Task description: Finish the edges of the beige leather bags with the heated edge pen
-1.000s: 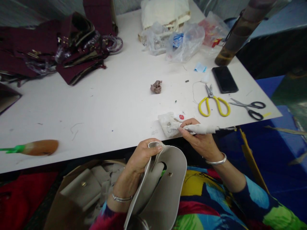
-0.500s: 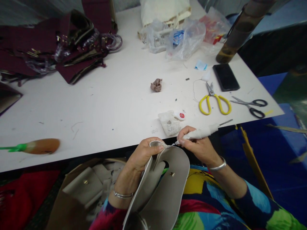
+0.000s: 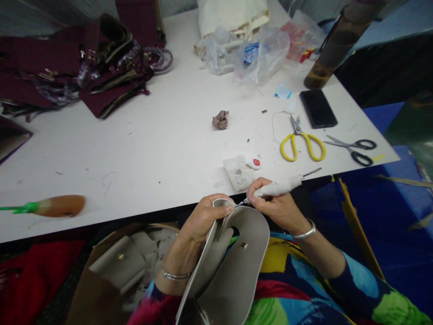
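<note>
Beside table edge (image 3: 101, 215), hand (image 3: 207, 215) grips bag (image 3: 233, 282).

Bag (image 3: 233, 271) smooth, matt, leather-like; tool wrapping (image 3: 279, 187) papery, matt.

You wear a patchwork-patterned top (image 3: 287, 276) in navy, blue, yellow, green and red; behind your fingers (image 3: 259, 184) sit a slim silvery left bangle (image 3: 176, 276) and broader right bangle (image 3: 307, 232).

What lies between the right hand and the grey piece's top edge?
In the head view, the thin pale tip of the white-wrapped tool spans the gap from the right hand toward the grey piece; contact cannot be told.
</note>
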The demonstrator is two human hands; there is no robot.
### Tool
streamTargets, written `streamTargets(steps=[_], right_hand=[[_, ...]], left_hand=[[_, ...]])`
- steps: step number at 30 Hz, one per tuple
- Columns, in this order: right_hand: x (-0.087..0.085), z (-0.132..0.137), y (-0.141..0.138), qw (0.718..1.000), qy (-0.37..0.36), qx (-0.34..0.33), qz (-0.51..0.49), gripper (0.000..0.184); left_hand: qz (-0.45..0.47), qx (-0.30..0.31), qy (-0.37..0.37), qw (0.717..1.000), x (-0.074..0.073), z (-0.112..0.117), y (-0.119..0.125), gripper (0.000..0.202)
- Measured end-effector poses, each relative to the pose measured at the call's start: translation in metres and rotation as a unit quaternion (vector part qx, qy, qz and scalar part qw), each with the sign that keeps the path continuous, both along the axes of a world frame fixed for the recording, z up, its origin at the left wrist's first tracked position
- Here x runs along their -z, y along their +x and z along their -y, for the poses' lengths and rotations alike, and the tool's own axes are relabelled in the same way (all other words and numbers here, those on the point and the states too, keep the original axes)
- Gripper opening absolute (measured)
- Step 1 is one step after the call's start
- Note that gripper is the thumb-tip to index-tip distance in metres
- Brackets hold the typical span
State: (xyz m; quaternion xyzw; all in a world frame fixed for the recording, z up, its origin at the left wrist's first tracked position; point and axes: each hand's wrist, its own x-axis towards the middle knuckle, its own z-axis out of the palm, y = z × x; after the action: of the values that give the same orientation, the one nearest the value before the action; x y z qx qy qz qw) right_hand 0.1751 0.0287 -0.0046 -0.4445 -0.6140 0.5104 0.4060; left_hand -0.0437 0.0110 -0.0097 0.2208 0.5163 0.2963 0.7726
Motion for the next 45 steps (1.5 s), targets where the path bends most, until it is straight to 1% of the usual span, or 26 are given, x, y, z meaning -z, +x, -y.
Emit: streamTargets(steps=[7, 9, 11, 13, 15, 16, 17, 18, 19, 21, 22, 24, 26, 28, 29, 31, 32, 35, 37, 39, 41, 43, 45], right_hand=[[0.014, 0.0, -0.001, 0.999, 0.044, -0.006, 0.03, 0.004], [0.015, 0.002, -0.001, 0.998, 0.055, -0.022, 0.024, 0.004], [0.014, 0.005, 0.0, 0.993, 0.105, -0.057, 0.024, 0.004], [0.009, 0.009, 0.002, 0.972, 0.198, -0.117, 0.054, 0.006], [0.003, 0.014, 0.005, 0.934, 0.285, -0.183, 0.109, 0.01], [0.0, 0.016, 0.006, 0.918, 0.31, -0.208, 0.135, 0.013], [-0.003, 0.019, 0.008, 0.908, 0.32, -0.223, 0.156, 0.015], [-0.005, 0.021, 0.009, 0.904, 0.324, -0.224, 0.165, 0.016], [-0.006, 0.024, 0.011, 0.908, 0.326, -0.21, 0.161, 0.016], [-0.005, 0.029, 0.013, 0.926, 0.318, -0.16, 0.123, 0.015], [-0.004, 0.032, 0.014, 0.939, 0.304, -0.13, 0.093, 0.018], [-0.001, 0.038, 0.014, 0.964, 0.255, -0.074, 0.03, 0.027], [0.001, 0.045, 0.011, 0.982, 0.184, -0.032, -0.012, 0.027], [0.001, 0.051, 0.006, 0.993, 0.113, -0.008, -0.025, 0.021], [0.0, 0.054, 0.003, 0.996, 0.08, -0.007, -0.025, 0.018], [-0.003, 0.06, -0.002, 0.999, 0.03, -0.01, -0.022, 0.014], [-0.005, 0.062, -0.005, 1.0, 0.016, -0.011, -0.021, 0.015], [-0.012, 0.07, -0.007, 1.0, 0.005, -0.015, -0.008, 0.021], [-0.017, 0.076, -0.006, 1.0, 0.007, -0.022, -0.001, 0.024], [-0.021, 0.081, -0.005, 1.0, 0.007, -0.026, -0.005, 0.028], [-0.023, 0.085, -0.004, 1.0, 0.006, -0.024, -0.013, 0.03], [-0.024, 0.088, -0.002, 1.0, 0.006, -0.014, -0.018, 0.03], [-0.026, 0.09, 0.0, 1.0, 0.007, -0.004, -0.017, 0.029]], left_hand=[[-0.007, -0.04, 0.01, 0.999, -0.003, 0.006, 0.008, 0.042], [-0.015, -0.057, 0.015, 0.998, -0.006, 0.007, 0.01, 0.041], [-0.023, -0.072, 0.018, 0.997, -0.01, 0.009, 0.011, 0.042], [-0.023, -0.081, 0.017, 0.996, -0.015, 0.009, 0.011, 0.042], [-0.016, -0.085, 0.014, 0.996, -0.021, 0.01, 0.011, 0.041], [-0.012, -0.086, 0.011, 0.996, -0.024, 0.01, 0.01, 0.041], [-0.008, -0.087, 0.01, 0.996, -0.026, 0.011, 0.01, 0.041], [-0.006, -0.087, 0.011, 0.996, -0.028, 0.012, 0.01, 0.04], [-0.009, -0.087, 0.015, 0.996, -0.028, 0.013, 0.009, 0.039], [-0.022, -0.085, 0.031, 0.996, -0.028, 0.017, 0.009, 0.037], [-0.031, -0.084, 0.042, 0.995, -0.026, 0.02, 0.009, 0.036], [-0.047, -0.085, 0.061, 0.993, -0.022, 0.025, 0.009, 0.038], [-0.061, -0.085, 0.079, 0.991, -0.02, 0.03, 0.01, 0.039], [-0.076, -0.075, 0.102, 0.989, -0.022, 0.035, 0.012, 0.038], [-0.087, -0.067, 0.12, 0.987, -0.025, 0.038, 0.013, 0.037], [-0.119, -0.048, 0.167, 0.978, -0.035, 0.043, 0.016, 0.034], [-0.143, -0.038, 0.195, 0.97, -0.041, 0.046, 0.017, 0.032], [-0.234, -0.014, 0.267, 0.935, -0.057, 0.056, 0.022, 0.022], [-0.275, -0.006, 0.285, 0.918, -0.063, 0.062, 0.025, 0.017], [-0.284, -0.007, 0.288, 0.915, -0.065, 0.067, 0.027, 0.014], [-0.272, -0.014, 0.292, 0.917, -0.065, 0.071, 0.028, 0.018], [-0.261, -0.017, 0.301, 0.917, -0.063, 0.074, 0.029, 0.023], [-0.261, -0.009, 0.311, 0.914, -0.063, 0.076, 0.03, 0.022]])
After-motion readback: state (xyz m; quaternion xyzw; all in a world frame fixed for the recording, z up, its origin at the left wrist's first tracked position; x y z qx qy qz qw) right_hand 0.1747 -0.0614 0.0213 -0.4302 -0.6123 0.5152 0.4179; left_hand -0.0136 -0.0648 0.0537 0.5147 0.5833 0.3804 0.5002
